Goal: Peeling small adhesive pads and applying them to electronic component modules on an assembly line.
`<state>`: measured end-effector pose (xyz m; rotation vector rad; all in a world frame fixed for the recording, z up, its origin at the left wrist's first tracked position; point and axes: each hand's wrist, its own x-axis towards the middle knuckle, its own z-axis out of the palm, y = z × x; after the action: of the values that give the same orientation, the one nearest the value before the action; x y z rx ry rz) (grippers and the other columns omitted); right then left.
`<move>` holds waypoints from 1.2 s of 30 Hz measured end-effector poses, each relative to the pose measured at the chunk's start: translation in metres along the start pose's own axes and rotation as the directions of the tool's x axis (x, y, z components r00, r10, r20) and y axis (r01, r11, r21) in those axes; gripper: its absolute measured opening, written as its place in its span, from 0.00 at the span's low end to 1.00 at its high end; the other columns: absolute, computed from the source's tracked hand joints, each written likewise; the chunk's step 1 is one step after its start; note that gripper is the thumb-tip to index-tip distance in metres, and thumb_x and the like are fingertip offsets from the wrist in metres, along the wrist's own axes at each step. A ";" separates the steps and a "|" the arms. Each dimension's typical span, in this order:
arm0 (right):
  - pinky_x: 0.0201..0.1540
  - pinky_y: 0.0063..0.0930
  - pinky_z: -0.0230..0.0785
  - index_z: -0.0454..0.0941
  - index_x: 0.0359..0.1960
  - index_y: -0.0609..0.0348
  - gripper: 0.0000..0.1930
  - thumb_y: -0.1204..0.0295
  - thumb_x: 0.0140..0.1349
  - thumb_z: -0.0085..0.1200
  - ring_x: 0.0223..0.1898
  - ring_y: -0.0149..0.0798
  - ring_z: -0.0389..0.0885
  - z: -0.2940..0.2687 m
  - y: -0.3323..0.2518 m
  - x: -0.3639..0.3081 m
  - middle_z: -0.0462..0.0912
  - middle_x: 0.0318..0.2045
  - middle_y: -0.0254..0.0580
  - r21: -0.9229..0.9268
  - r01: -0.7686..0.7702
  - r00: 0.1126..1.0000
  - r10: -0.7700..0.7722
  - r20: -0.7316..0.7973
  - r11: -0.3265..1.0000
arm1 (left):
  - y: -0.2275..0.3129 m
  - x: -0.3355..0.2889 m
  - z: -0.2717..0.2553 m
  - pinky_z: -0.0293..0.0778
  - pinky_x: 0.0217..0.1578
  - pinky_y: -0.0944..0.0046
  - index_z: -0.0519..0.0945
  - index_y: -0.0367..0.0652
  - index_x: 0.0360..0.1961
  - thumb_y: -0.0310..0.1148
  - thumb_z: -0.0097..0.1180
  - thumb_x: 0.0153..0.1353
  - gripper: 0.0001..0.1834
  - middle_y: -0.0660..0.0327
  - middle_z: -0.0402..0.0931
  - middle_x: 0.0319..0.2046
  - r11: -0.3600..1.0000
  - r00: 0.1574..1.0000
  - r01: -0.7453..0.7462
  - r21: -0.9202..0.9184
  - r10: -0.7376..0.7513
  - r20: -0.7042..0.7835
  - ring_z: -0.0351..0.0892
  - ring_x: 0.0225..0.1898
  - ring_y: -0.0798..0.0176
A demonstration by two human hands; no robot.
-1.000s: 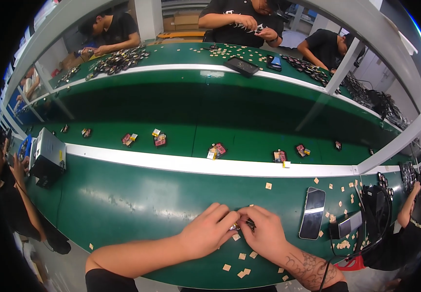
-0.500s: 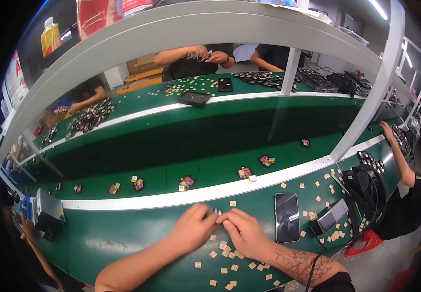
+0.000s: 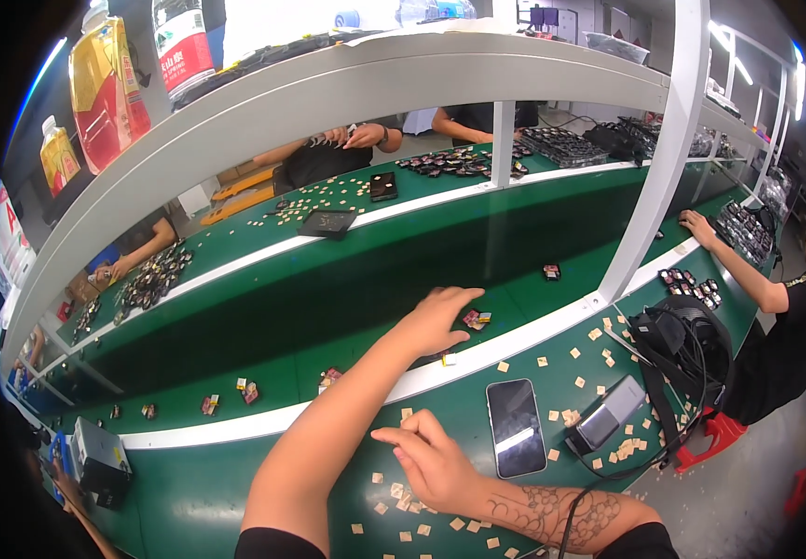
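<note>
My left hand (image 3: 436,321) reaches over the white rail onto the green belt, its thumb and fingers apart and nothing seen between them. Just right of its fingertips lies a small dark part with red and yellow pieces (image 3: 478,320). A similar part is mostly hidden under the hand, with its yellow-and-white piece (image 3: 450,360) showing by the rail. Nearer me, over the bench, my right hand (image 3: 433,463) is closed in a pinch; whatever its fingertips hold is too small to make out. Several small tan square pieces (image 3: 405,498) lie below it.
A phone (image 3: 517,429) lies right of my right hand, beside a grey box-shaped device (image 3: 608,415) and a black bag (image 3: 687,349) with cables. A white post (image 3: 655,177) rises from the rail. A co-worker's arm (image 3: 743,265) reaches in at the right.
My hands were together over the bench. My left hand has moved forward and right onto the belt; my right hand has stayed near. The whole view has shifted.
</note>
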<state>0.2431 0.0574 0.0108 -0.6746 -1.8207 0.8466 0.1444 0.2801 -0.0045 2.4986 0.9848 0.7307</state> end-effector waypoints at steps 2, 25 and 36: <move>0.40 0.31 0.73 0.80 0.62 0.65 0.18 0.84 0.72 0.50 0.37 0.42 0.75 -0.003 -0.001 -0.001 0.71 0.42 0.45 -0.021 -0.010 1.000 0.010 0.021 1.000 | -0.001 0.016 0.004 0.74 0.66 0.48 0.80 0.45 0.65 0.31 0.75 0.58 0.32 0.52 0.78 0.61 0.999 0.995 0.038 -0.015 -0.036 0.089 0.74 0.65 0.43; 0.41 0.31 0.73 0.82 0.59 0.64 0.16 0.83 0.73 0.52 0.36 0.42 0.77 -0.004 0.003 0.001 0.74 0.40 0.45 -0.047 -0.039 0.999 0.040 0.029 0.998 | 0.059 -0.162 -0.022 0.78 0.51 0.48 0.75 0.38 0.55 0.38 0.67 0.65 0.23 0.49 0.72 0.47 0.971 0.996 0.068 0.231 -0.052 -0.077 0.78 0.50 0.43; 0.37 0.33 0.76 0.84 0.55 0.62 0.14 0.81 0.69 0.59 0.34 0.43 0.80 -0.010 -0.006 0.007 0.77 0.39 0.44 -0.166 -0.122 0.956 0.161 0.246 0.979 | 0.125 -0.270 -0.068 0.66 0.59 0.49 0.78 0.44 0.64 0.38 0.71 0.61 0.30 0.56 0.76 0.51 0.896 0.940 0.339 0.288 -0.312 -0.135 0.74 0.56 0.50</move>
<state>0.2492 0.0619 0.0220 -0.8299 -2.1057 0.9337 0.0016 0.0113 0.0223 2.4682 1.6127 0.6193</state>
